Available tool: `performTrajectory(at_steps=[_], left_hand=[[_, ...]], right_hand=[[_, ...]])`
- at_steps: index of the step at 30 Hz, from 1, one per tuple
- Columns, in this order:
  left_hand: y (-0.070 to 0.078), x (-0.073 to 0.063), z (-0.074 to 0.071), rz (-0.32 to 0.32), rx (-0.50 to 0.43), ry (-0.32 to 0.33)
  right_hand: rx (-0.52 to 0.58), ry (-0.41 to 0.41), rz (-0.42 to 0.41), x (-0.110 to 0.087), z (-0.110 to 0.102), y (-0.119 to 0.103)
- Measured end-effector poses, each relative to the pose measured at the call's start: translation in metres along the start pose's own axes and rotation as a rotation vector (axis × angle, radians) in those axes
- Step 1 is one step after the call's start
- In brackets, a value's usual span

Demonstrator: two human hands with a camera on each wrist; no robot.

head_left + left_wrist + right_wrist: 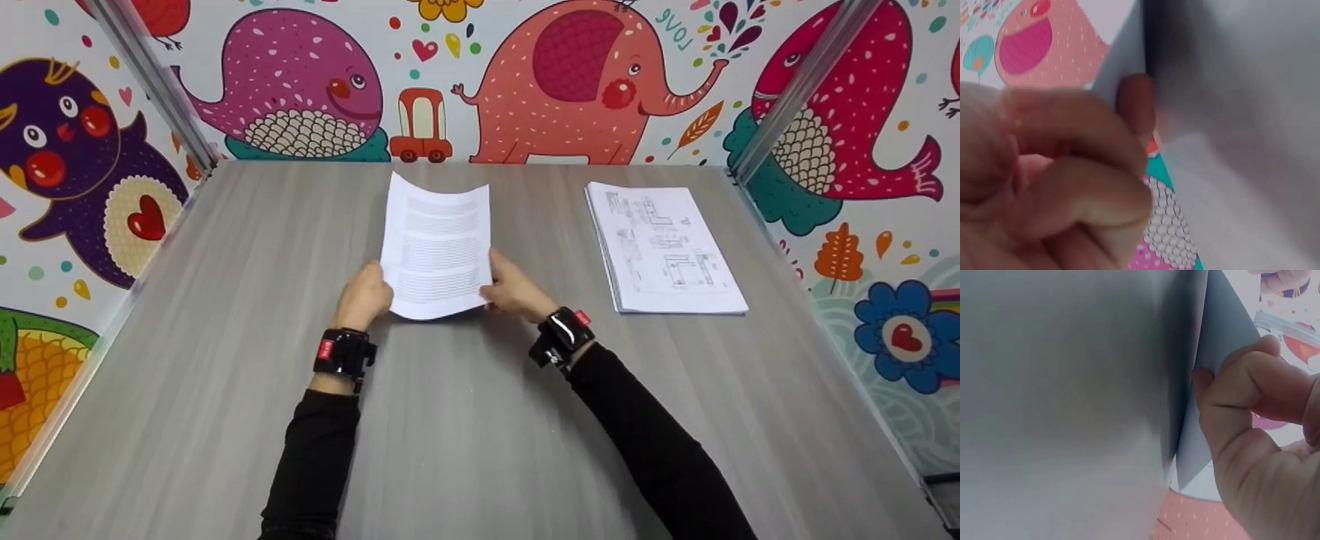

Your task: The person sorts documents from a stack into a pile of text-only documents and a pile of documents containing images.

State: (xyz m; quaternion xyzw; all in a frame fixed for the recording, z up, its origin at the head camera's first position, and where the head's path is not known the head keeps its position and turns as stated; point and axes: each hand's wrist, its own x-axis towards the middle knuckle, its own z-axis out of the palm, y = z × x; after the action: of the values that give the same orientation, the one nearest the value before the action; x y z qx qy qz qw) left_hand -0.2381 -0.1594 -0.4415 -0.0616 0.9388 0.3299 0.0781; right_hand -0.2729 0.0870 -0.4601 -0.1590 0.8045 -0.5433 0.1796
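Between both hands is a white sheaf of paper (439,247) printed with paragraphs of text, its top corners curving upward. My left hand (364,296) pinches its left edge near the lower corner. On the opposite edge, my right hand (516,289) grips it with the thumb on the printed face and fingers behind. In the left wrist view, curled fingers (1084,163) press against the paper's edge. The right wrist view shows bent fingers (1235,388) at the edge of the paper (1213,354), with the grey tabletop filling the left side.
A neat stack of sheets (667,247) with technical line drawings on top lies to the right on the grey wood-grain table (465,420). Panels with cartoon animals (300,82) stand along the back and sides, with metal posts (802,90) at the corners.
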Motion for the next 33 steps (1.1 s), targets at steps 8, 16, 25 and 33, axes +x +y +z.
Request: performTrajectory(at_steps=[8,16,25,33], left_hand=[[-0.019,0.002,-0.026,-0.078,-0.011,-0.037],[-0.035,0.002,-0.046,-0.183,0.033,0.003],[-0.046,0.003,-0.052,-0.212,0.017,0.036],[-0.052,0.004,-0.057,-0.223,-0.011,0.042]], right_hand=[[0.075,0.041,0.042,0.016,0.023,-0.012],[0.041,0.105,0.064,0.027,0.035,-0.022],[-0.065,0.073,0.094,0.030,0.045,-0.033],[-0.178,0.034,0.071,0.035,0.053,-0.036]])
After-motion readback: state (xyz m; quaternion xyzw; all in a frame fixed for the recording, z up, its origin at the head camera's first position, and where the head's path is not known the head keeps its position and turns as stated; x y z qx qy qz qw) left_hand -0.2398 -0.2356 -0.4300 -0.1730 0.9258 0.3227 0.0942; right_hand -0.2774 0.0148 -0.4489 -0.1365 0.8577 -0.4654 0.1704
